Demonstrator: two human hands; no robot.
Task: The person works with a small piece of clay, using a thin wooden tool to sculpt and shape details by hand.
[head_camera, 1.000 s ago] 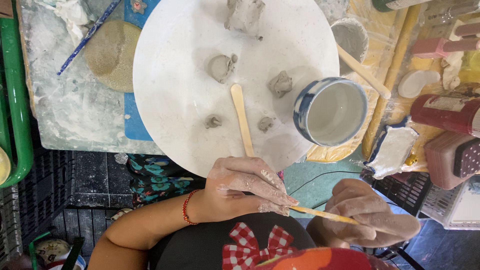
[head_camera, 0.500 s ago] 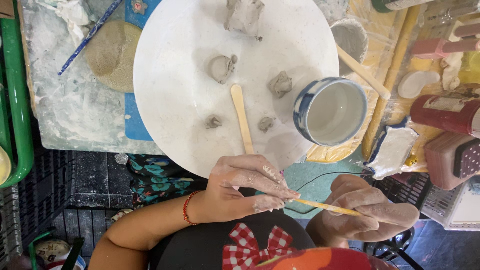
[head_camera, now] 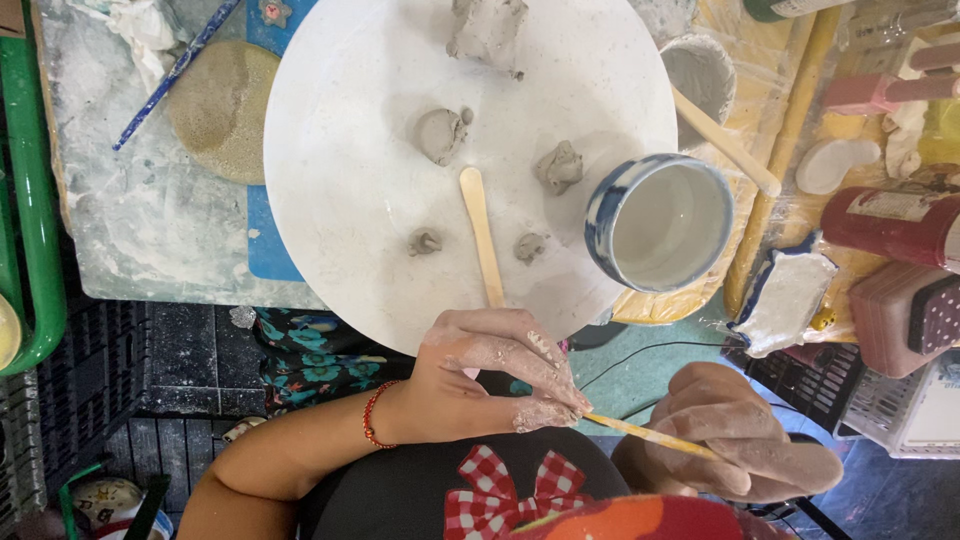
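My left hand (head_camera: 490, 375), smeared with grey clay and wearing a red bracelet, pinches one end of a thin wooden stick (head_camera: 640, 433). My right hand (head_camera: 740, 440) grips the stick's other end, fingers closed around it. Both hands are held over my lap, just below the near edge of a round white board (head_camera: 350, 200). On the board lie several small grey clay lumps (head_camera: 440, 132), a larger clay piece (head_camera: 488, 28) at the far edge, and a flat wooden spatula (head_camera: 482, 235).
A blue-and-white ceramic bowl (head_camera: 660, 222) of pale liquid sits at the board's right edge. A tan sponge (head_camera: 220, 110) and a blue brush (head_camera: 175, 70) lie at left on a clay-stained mat. Jars, wooden tools and containers (head_camera: 890, 225) crowd the right side.
The stick has slid slightly right and down between my hands. My left fingertips have closed tighter on its end. The board's contents have not moved.
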